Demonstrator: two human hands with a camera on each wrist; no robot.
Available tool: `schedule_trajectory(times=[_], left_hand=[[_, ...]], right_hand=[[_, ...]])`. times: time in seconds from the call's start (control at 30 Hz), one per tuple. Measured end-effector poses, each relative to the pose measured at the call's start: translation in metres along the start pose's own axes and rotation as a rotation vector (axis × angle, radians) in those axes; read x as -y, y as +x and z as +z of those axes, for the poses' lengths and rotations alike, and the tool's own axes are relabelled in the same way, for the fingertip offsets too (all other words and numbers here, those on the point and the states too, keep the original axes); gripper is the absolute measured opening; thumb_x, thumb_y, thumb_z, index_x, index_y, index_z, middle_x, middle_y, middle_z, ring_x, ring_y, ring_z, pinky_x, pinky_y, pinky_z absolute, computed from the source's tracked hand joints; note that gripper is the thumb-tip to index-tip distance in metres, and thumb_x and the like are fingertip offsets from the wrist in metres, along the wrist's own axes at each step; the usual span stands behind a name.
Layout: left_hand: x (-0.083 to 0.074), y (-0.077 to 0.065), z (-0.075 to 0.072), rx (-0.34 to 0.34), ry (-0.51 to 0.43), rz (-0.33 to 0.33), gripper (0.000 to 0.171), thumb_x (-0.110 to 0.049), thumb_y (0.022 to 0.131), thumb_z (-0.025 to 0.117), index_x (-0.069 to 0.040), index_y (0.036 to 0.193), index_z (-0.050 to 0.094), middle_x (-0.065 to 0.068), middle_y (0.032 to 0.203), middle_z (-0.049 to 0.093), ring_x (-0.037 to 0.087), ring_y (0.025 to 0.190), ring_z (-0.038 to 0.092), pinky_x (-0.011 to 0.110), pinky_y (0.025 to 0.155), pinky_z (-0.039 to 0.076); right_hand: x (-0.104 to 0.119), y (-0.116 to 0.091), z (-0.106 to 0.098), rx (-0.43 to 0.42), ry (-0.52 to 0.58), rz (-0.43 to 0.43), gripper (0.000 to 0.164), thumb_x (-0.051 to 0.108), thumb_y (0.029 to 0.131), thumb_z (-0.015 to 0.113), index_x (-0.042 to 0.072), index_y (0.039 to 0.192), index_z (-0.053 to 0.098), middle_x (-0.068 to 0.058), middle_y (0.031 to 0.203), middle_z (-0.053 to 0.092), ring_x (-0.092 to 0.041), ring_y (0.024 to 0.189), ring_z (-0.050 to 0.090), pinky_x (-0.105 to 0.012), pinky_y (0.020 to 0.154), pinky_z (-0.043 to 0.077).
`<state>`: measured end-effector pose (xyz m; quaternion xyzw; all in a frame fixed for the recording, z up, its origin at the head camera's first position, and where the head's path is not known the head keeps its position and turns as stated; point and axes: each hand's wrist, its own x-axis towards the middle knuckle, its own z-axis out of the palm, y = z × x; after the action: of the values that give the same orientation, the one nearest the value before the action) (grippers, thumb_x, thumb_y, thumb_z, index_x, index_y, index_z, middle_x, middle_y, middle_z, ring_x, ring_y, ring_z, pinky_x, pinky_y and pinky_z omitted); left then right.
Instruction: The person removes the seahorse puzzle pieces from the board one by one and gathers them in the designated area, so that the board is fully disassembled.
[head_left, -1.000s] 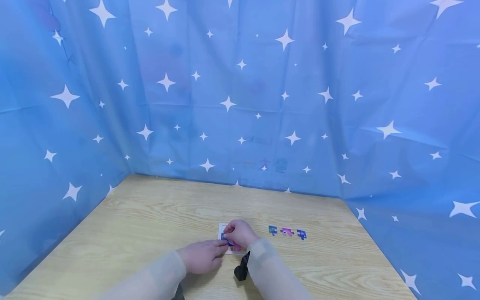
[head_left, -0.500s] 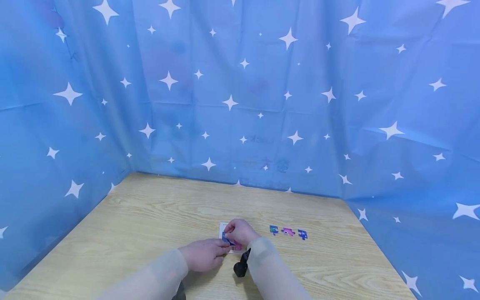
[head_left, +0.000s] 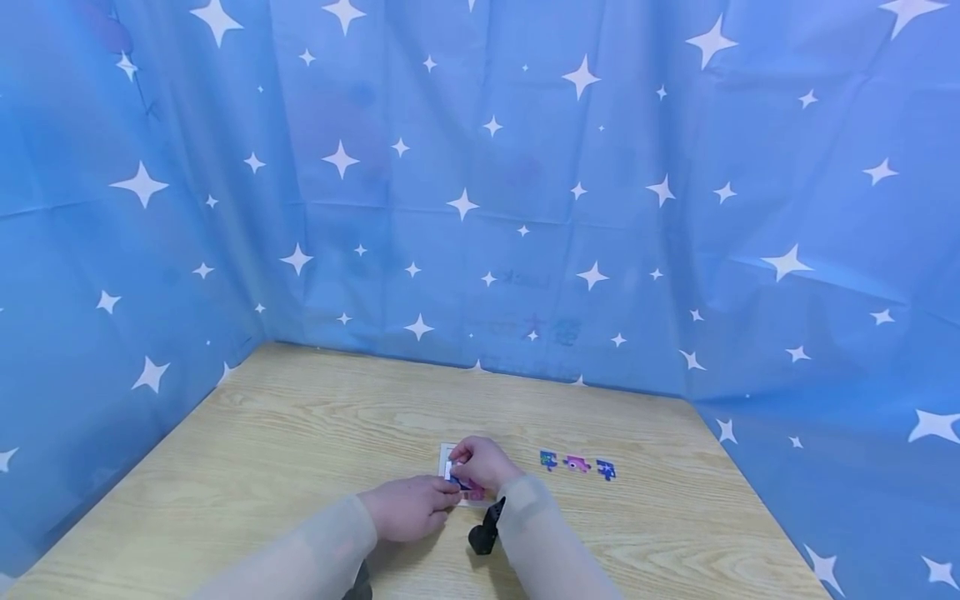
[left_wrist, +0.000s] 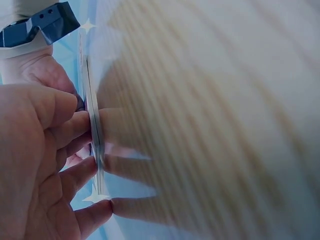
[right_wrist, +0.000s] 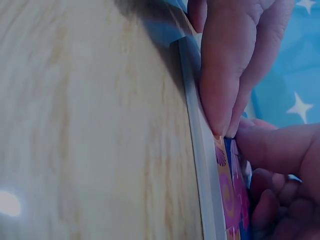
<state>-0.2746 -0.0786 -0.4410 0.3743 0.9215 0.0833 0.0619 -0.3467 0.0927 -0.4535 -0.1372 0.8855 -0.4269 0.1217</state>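
A small jigsaw puzzle in a white frame tray [head_left: 445, 450] lies on the wooden table, mostly covered by both hands. Along its near left edge rests the left hand [head_left: 411, 507], fingers fairly straight; in the left wrist view its fingertips [left_wrist: 82, 172] touch the tray's thin edge. Over the puzzle, the right hand [head_left: 483, 463] is bent, its thumb and fingertips pinching a blue puzzle piece [head_left: 454, 478]. Seen from the right wrist, the right thumb [right_wrist: 280, 145] is against the pieces, beside the left fingers. Pink printed pieces [right_wrist: 227, 195] lie inside the frame.
Three loose puzzle pieces, one blue-green [head_left: 548, 460], one pink [head_left: 577, 464] and one blue [head_left: 605, 470], lie in a row right of the tray. A blue star-patterned curtain [head_left: 465, 250] borders the table [head_left: 337, 417]. A black wrist camera [head_left: 483, 533] hangs below the right sleeve.
Both hands stay at the tray with only slight finger movement. A white patch now shows beside the right fingertips where blue showed before. The head view has shifted slightly.
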Motion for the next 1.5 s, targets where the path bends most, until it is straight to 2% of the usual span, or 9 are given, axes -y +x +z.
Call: schedule_trajectory(times=[0.23, 0.47, 0.63, 1.03, 1.33, 1.5], left_hand=[[-0.001, 0.001, -0.001, 0.013, -0.016, -0.017, 0.042, -0.027, 0.099, 0.046, -0.01, 0.137, 0.055, 0.0, 0.142, 0.05, 0.016, 0.133, 0.043, 0.031, 0.109, 0.036], [-0.001, 0.001, 0.0, 0.005, -0.017, -0.012, 0.042, -0.028, 0.099, 0.045, -0.011, 0.137, 0.055, 0.0, 0.141, 0.051, 0.016, 0.132, 0.044, 0.031, 0.109, 0.036], [0.0, 0.001, 0.002, 0.006, -0.029, -0.015, 0.042, -0.028, 0.1, 0.045, -0.011, 0.137, 0.055, 0.0, 0.142, 0.051, 0.016, 0.132, 0.044, 0.032, 0.109, 0.036], [0.0, 0.001, 0.0, 0.004, -0.028, -0.005, 0.042, -0.026, 0.099, 0.046, -0.009, 0.136, 0.056, 0.0, 0.141, 0.051, 0.017, 0.132, 0.044, 0.032, 0.109, 0.037], [0.0, 0.002, 0.0, 0.009, -0.02, -0.003, 0.042, -0.027, 0.1, 0.044, -0.009, 0.137, 0.055, 0.0, 0.142, 0.05, 0.016, 0.133, 0.043, 0.031, 0.11, 0.036], [0.001, 0.002, 0.002, 0.009, -0.023, -0.015, 0.043, -0.028, 0.099, 0.044, -0.01, 0.137, 0.055, 0.0, 0.142, 0.05, 0.016, 0.133, 0.043, 0.031, 0.11, 0.035]], right_hand=[[-0.003, -0.003, -0.002, -0.004, 0.088, 0.027, 0.005, 0.005, 0.09, 0.066, 0.004, 0.094, 0.068, -0.003, 0.078, 0.058, -0.013, 0.061, 0.049, -0.023, 0.052, 0.043], [-0.002, -0.006, -0.005, -0.014, 0.125, 0.027, 0.007, 0.007, 0.089, 0.068, 0.004, 0.095, 0.07, -0.004, 0.083, 0.061, -0.017, 0.072, 0.055, -0.028, 0.061, 0.047], [-0.003, -0.004, -0.005, -0.014, 0.117, 0.041, 0.004, 0.009, 0.089, 0.068, 0.006, 0.091, 0.07, -0.003, 0.081, 0.061, -0.016, 0.071, 0.054, -0.027, 0.061, 0.045], [-0.007, -0.002, -0.007, 0.04, 0.181, 0.059, 0.005, 0.01, 0.092, 0.064, 0.005, 0.093, 0.066, -0.003, 0.074, 0.057, -0.012, 0.052, 0.045, -0.021, 0.045, 0.04], [-0.01, 0.0, -0.005, 0.016, 0.186, 0.057, 0.005, 0.009, 0.092, 0.064, 0.004, 0.093, 0.067, -0.001, 0.076, 0.057, -0.014, 0.063, 0.05, -0.023, 0.054, 0.042], [-0.012, 0.001, -0.006, 0.008, 0.226, 0.057, 0.007, 0.009, 0.091, 0.065, 0.003, 0.095, 0.066, -0.003, 0.08, 0.058, -0.016, 0.069, 0.052, -0.025, 0.059, 0.044]])
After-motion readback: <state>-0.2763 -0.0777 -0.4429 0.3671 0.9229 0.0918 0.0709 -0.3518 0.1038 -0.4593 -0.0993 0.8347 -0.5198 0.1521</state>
